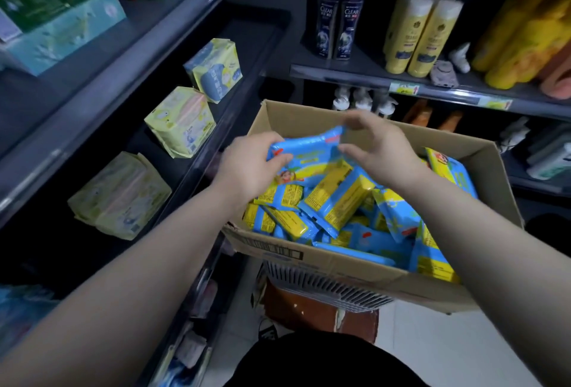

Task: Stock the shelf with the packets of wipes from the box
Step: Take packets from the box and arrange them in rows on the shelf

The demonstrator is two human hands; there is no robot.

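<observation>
An open cardboard box (340, 266) sits in front of me, filled with several blue-and-yellow packets of wipes (336, 201). Over the box I hold one blue packet of wipes (309, 152) with both hands. My left hand (250, 167) grips its left end with the thumb on top. My right hand (374, 142) pinches its right end between thumb and fingers. The dark shelf (197, 152) on the left carries three pale yellow packs (180, 121) standing apart from each other.
The box rests on a grey slatted basket (324, 287) above a brown stool (309, 312). Shampoo bottles (338, 28) and yellow bottles (423, 34) fill the shelf behind. Tissue packs (61, 28) lie on the upper left shelf. White floor tiles show at the lower right.
</observation>
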